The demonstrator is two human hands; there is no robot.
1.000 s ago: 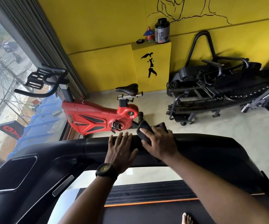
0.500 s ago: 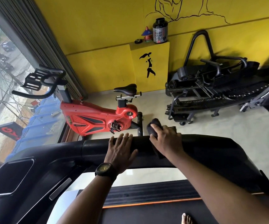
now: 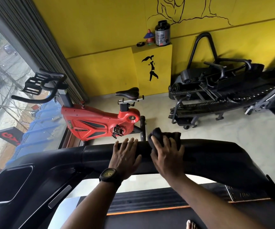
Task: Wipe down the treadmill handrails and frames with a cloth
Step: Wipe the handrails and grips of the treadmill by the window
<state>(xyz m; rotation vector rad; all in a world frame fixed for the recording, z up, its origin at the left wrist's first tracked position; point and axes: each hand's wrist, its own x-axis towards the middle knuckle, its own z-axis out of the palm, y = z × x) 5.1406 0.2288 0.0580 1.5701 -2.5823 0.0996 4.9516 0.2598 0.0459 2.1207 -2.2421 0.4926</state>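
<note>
Wiping spot: a dark cloth [image 3: 164, 134] is pressed onto the top of the treadmill's black front handrail [image 3: 216, 154], near its middle, by the right hand [image 3: 168, 157].
Right hand: it is laid over the cloth with the fingers spread and only lightly bent. The cloth is held down under palm and fingers rather than clenched. A bunched part of the cloth is seen past the fingertips, on the far side of the rail.
Left hand [image 3: 125, 155]: it is laid flat on the same rail, just beside the right hand. The fingers are straight and close together, and nothing is gripped. A dark wristwatch [image 3: 108, 175] is worn on the wrist.
Treadmill frame: the handrail is joined on the left to a glossy black side arm [image 3: 34, 187] that runs toward the camera. The belt [image 3: 150, 219], edged by an orange strip, is seen below the forearms. Bare toes [image 3: 191, 224] are seen on it at the bottom edge.
Floor beyond: a red spin bike [image 3: 92, 124] is stood just past the rail on the left, beside the window [image 3: 1, 80]. A black slatted machine [image 3: 216, 96] is stood on the right, against the yellow wall.
Ledge [image 3: 151, 52]: a dark tub [image 3: 162, 33] and a small stack of coloured cones [image 3: 149, 36] are set on top of it.
</note>
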